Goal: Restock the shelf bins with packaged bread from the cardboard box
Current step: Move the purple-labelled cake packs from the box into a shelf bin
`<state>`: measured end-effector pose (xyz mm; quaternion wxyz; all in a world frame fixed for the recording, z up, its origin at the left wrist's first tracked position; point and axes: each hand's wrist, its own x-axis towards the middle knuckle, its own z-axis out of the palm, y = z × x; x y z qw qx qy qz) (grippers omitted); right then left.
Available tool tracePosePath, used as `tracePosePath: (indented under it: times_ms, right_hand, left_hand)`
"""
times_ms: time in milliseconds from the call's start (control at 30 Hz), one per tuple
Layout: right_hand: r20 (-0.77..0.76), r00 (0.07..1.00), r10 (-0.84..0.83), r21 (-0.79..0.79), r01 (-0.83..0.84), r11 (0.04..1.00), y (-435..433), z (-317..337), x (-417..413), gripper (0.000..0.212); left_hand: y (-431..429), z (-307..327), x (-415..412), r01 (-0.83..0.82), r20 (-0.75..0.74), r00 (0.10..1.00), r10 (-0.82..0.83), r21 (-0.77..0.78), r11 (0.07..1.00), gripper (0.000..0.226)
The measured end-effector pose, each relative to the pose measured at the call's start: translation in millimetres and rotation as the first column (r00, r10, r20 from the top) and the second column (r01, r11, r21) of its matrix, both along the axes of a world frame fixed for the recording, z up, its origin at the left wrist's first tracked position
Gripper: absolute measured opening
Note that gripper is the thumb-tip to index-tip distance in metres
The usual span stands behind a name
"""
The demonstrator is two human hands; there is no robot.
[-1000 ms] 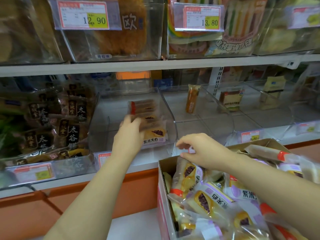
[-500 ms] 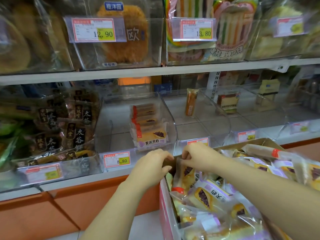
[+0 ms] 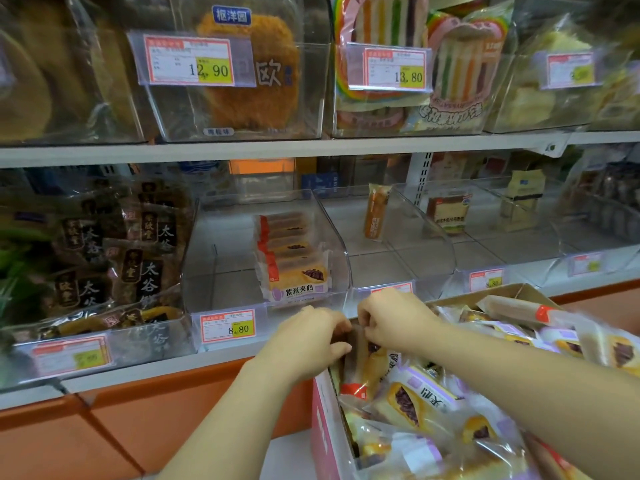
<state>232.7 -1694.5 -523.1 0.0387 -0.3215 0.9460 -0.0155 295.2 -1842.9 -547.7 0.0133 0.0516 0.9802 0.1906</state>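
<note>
The left hand (image 3: 308,344) and right hand (image 3: 391,320), fingers curled, together pinch the top of one purple-rice bread packet (image 3: 363,372) standing in the cardboard box's (image 3: 323,420) far-left corner. Many more packets fill the box. Just beyond it, one clear shelf bin (image 3: 339,258) holds a row of at least five packets on a white shop shelf (image 3: 156,370).

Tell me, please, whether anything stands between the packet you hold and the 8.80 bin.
Nothing visible: left hand and right hand grip the packet at the box corner; the bin is open-topped, its left side bare.
</note>
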Motion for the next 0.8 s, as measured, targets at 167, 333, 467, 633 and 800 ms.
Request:
tracePosePath:
  times_ms: [167,333,467,633,800]
  right_hand:
    - [-0.106,0.994,-0.029,-0.476,-0.025,0.879,16.2,34.1,2.6,0.007]
    - [0.038,0.997,-0.071,-0.815,0.072,0.574,7.0,58.3,-1.6,0.012]
    - [0.165,0.986,0.025,-0.846,0.129,0.518,-10.4,60.7,-2.7,0.010]
    - [0.132,0.985,0.114,-0.676,0.006,0.737,-30.2,55.0,-15.4,0.028]
    - [-0.184,0.963,0.199,-0.184,-0.232,0.955,-42.7,41.2,-37.7,0.014]
  left_hand:
    - [1.5,21.8,11.4,-0.014,-0.277,0.958,0.079,0.231,0.973,0.063]
    - [-7.7,39.3,17.5,-0.107,-0.378,0.906,0.192,0.233,0.966,0.060]
    - [-33.1,50.4,12.6,-0.295,-0.434,0.804,0.406,0.302,0.907,0.038]
    - [-61.5,41.5,0.6,-0.408,-0.420,0.770,0.480,0.254,0.877,0.032]
    - [-72.6,21.3,-19.1,-0.414,-0.288,0.854,0.433,0.128,0.901,0.035]
